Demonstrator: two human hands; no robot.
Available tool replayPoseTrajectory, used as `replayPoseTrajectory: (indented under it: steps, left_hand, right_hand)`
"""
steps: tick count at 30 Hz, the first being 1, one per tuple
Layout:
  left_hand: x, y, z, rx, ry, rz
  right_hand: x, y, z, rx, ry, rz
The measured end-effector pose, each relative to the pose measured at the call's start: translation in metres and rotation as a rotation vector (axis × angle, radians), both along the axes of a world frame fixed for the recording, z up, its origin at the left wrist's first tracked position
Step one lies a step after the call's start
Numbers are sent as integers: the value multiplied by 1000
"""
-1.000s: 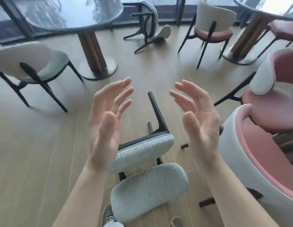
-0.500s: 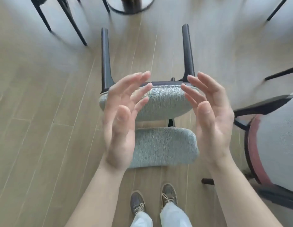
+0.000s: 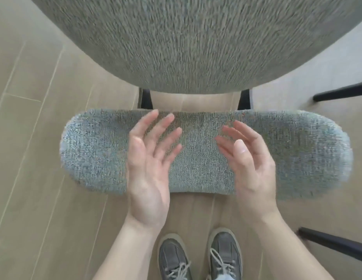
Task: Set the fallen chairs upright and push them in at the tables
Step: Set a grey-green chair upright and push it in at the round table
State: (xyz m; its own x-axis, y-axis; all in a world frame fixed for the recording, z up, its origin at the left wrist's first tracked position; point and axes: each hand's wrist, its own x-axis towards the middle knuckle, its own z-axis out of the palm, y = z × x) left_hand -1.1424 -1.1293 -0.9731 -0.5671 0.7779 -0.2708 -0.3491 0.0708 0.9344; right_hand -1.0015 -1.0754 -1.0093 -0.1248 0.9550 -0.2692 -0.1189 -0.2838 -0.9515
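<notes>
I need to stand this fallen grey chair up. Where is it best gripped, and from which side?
Probably grip the padded backrest, one hand toward each rounded end, coming from the side where the shoes stand. It is the nearest part, a long bar lying crosswise just past both open hands, left and right, while the seat lies farther off.

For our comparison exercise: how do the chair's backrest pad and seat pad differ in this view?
The backrest pad is a narrow bar with rounded ends, fully in frame; the seat pad is far broader and cut off by the frame. Both open hands, left hand and right hand, overlap the backrest pad, not the seat pad. Both share grey-green textured fabric.
</notes>
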Motion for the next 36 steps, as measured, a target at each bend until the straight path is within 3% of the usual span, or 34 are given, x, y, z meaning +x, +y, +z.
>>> replayPoseTrajectory:
  steps: [4,8,13,16,18,20,24,28,36]
  left_hand:
    - [-1,-20,-99,-77,-120,74]
    - [3,-41,-177,-198,-320,148]
    - [13,-69,-232,-374,-530,192]
    - [27,-84,-246,-680,-476,169]
    - [34,-86,-250,-811,-393,194]
    - [34,-82,-252,-771,-394,270]
    - [30,-69,-252,-679,-670,377]
    - [29,-59,-232,-667,-718,462]
    - [32,-8,-83,-527,-686,560]
  right_hand:
    - [-4,-38,-108,-91,-75,50]
    - [6,-81,-183,-360,-102,-1]
    - [14,-103,-220,-655,-106,-253]
    - [11,-104,-226,-819,-97,-402]
    - [11,-98,-227,-886,33,-458]
    - [11,-90,-227,-918,165,-501]
    - [18,-80,-224,-995,273,-569]
    - [22,-69,-202,-1025,402,-641]
    - [1,-32,-34,-922,326,-642]
